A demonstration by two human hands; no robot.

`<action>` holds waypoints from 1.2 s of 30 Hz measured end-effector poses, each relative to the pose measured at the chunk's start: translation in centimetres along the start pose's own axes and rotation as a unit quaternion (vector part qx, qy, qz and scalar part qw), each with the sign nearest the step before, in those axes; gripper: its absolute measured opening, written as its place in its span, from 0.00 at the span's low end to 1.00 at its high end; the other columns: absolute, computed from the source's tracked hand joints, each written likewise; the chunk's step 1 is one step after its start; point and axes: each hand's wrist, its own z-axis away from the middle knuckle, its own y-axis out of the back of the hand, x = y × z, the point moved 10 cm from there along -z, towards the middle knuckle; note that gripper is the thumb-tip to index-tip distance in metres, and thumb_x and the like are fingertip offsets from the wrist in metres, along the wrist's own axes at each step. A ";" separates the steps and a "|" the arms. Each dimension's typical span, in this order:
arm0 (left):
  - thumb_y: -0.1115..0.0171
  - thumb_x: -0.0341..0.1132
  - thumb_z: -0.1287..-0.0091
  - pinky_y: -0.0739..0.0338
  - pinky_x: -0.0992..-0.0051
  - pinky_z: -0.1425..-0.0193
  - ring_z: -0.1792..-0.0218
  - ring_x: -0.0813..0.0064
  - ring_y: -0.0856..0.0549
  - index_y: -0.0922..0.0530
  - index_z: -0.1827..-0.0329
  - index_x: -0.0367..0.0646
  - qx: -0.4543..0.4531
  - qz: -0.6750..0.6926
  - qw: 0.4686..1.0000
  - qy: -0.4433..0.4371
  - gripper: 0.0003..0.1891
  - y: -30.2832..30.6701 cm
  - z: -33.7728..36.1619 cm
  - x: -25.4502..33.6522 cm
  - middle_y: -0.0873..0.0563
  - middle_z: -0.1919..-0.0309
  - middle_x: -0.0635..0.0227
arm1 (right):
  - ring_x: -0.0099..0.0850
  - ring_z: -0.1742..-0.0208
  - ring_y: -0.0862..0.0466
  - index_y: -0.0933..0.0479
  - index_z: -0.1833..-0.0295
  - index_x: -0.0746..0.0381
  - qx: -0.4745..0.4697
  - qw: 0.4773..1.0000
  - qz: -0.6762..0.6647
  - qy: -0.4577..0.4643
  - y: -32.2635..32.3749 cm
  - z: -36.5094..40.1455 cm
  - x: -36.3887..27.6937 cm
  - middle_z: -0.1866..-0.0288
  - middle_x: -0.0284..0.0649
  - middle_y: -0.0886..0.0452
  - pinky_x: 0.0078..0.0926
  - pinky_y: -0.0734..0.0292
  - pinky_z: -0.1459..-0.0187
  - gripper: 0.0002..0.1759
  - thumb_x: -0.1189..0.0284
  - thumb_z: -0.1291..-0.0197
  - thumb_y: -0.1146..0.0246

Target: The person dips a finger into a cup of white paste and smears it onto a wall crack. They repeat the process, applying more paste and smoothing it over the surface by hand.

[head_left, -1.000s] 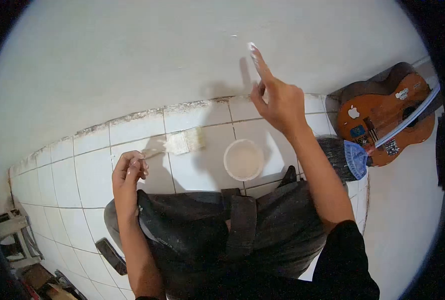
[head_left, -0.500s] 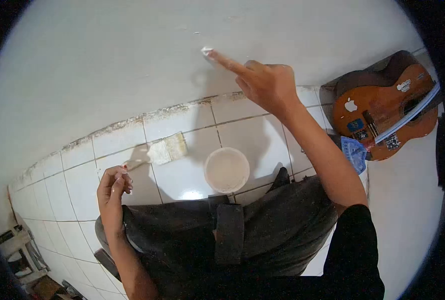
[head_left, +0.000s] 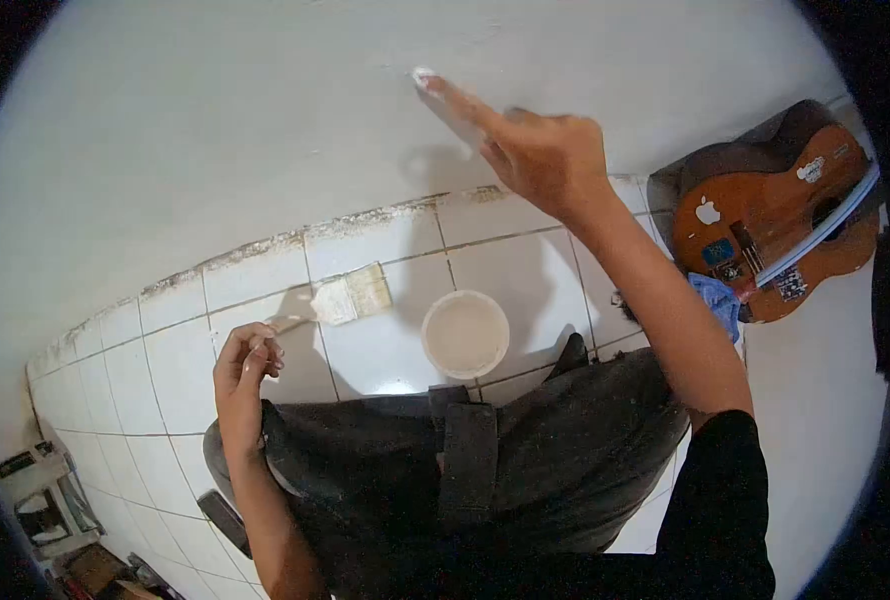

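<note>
My right hand (head_left: pixel 550 160) reaches to the pale wall (head_left: pixel 215 130), its index finger stretched out and the other fingers curled. White paste coats that fingertip, which is at the wall surface. Low at the left, my left hand (head_left: pixel 248 365) has bent fingers pinched at the handle end of a paintbrush (head_left: pixel 353 295). The brush has a white-smeared base and pale bristles pointing right, above the tiles. Whitish residue marks the left fingertips. Right of the brush, a round tub (head_left: pixel 466 335) of pale material stands on the floor in front of my lap.
An orange-brown guitar (head_left: pixel 735 220) with stickers leans at the right, a blue cloth-like item (head_left: pixel 717 302) beside it. White floor tiles (head_left: pixel 375 350) meet the wall along a stained edge. A shelf-like object (head_left: pixel 40 490) stands at the lower left. A dark phone-like object (head_left: pixel 225 522) is beside my leg.
My right fingertip has moved a little up the wall. The whole view has shifted slightly; the left hand, brush and tub keep about the same places relative to each other.
</note>
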 end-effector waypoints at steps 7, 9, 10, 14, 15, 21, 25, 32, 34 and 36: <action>0.46 0.33 0.27 0.29 0.80 0.60 0.65 0.81 0.23 0.22 0.52 0.41 0.022 0.036 0.999 0.031 0.08 0.3 -0.3 -0.4 0.20 0.67 0.71 | 0.32 0.85 0.20 0.50 0.22 0.22 -0.163 0.986 -0.026 0.006 -3.5 2.1 -0.6 0.83 0.36 0.22 0.29 0.25 0.83 0.48 0.73 0.42 0.39; 0.44 0.36 0.28 0.28 0.81 0.62 0.65 0.82 0.23 0.23 0.51 0.42 0.008 0.111 0.992 0.055 0.10 0.4 -0.7 -1.8 0.21 0.67 0.72 | 0.31 0.81 0.19 0.47 0.22 0.27 -0.192 0.969 -0.147 -0.039 -3.2 4.5 -0.2 0.80 0.39 0.20 0.28 0.24 0.81 0.45 0.74 0.40 0.40; 0.44 0.36 0.28 0.28 0.81 0.62 0.65 0.82 0.23 0.23 0.51 0.42 0.011 0.112 0.993 0.048 0.10 0.7 -0.9 -2.3 0.21 0.67 0.72 | 0.29 0.76 0.17 0.44 0.22 0.32 -0.225 0.933 -0.268 -0.085 -3.6 5.8 0.0 0.77 0.41 0.19 0.26 0.23 0.78 0.42 0.74 0.39 0.41; 0.46 0.34 0.27 0.28 0.79 0.63 0.68 0.81 0.23 0.22 0.51 0.41 0.025 0.155 0.984 0.079 0.09 0.8 -0.5 -2.0 0.20 0.67 0.71 | 0.25 0.76 0.19 0.36 0.24 0.52 -0.211 0.635 -0.682 -0.297 -1.3 10.6 -1.0 0.76 0.38 0.19 0.22 0.22 0.74 0.32 0.75 0.35 0.44; 0.46 0.35 0.27 0.28 0.79 0.63 0.68 0.81 0.23 0.22 0.51 0.41 0.039 0.151 0.985 0.078 0.09 1.0 -0.3 -2.0 0.20 0.68 0.72 | 0.23 0.73 0.19 0.33 0.27 0.59 -0.180 0.609 -0.705 -0.315 -0.3 11.8 -1.1 0.74 0.36 0.19 0.21 0.22 0.75 0.28 0.74 0.34 0.45; 0.42 0.32 0.30 0.25 0.76 0.62 0.66 0.78 0.20 0.20 0.51 0.41 0.003 -0.161 0.977 -0.141 0.09 0.8 0.0 0.5 0.17 0.65 0.69 | 0.20 0.75 0.21 0.29 0.32 0.69 -0.072 0.574 -0.695 -0.427 1.2 18.0 -0.5 0.73 0.36 0.19 0.20 0.25 0.77 0.24 0.75 0.33 0.45; 0.31 0.26 0.44 0.22 0.71 0.56 0.63 0.69 0.17 0.20 0.45 0.47 -0.058 -0.331 0.906 -0.256 0.22 -5.4 4.2 7.1 0.16 0.60 0.65 | 0.21 0.74 0.21 0.29 0.33 0.68 -0.091 0.674 -0.616 -0.398 -0.5 18.6 -0.3 0.71 0.37 0.17 0.22 0.23 0.71 0.24 0.73 0.33 0.44; 0.23 0.40 0.46 0.22 0.65 0.45 0.51 0.64 0.17 0.29 0.33 0.38 -0.222 -0.305 0.919 -0.116 0.38 -16.5 2.1 -3.5 0.17 0.49 0.57 | 0.38 0.54 0.14 0.35 0.29 0.70 -0.164 0.586 -0.686 -0.399 -5.5 19.9 -4.7 0.49 0.57 0.16 0.33 0.22 0.48 0.36 0.52 0.30 0.46; 0.20 0.40 0.49 0.23 0.65 0.41 0.46 0.66 0.17 0.30 0.33 0.37 -0.295 -0.280 0.892 -0.199 0.41 -20.5 3.4 -2.1 0.17 0.46 0.58 | 0.41 0.50 0.15 0.37 0.28 0.71 -0.210 0.469 -0.730 -0.450 -5.0 20.9 -6.3 0.42 0.59 0.21 0.34 0.23 0.44 0.40 0.47 0.30 0.47; 0.19 0.38 0.51 0.23 0.65 0.40 0.45 0.67 0.18 0.30 0.34 0.36 -0.281 -0.191 0.920 -0.196 0.41 -22.2 2.8 -1.7 0.17 0.45 0.58 | 0.39 0.47 0.16 0.38 0.27 0.68 -0.220 0.490 -0.729 -0.424 -5.2 20.4 -6.2 0.39 0.55 0.22 0.34 0.21 0.47 0.40 0.46 0.29 0.49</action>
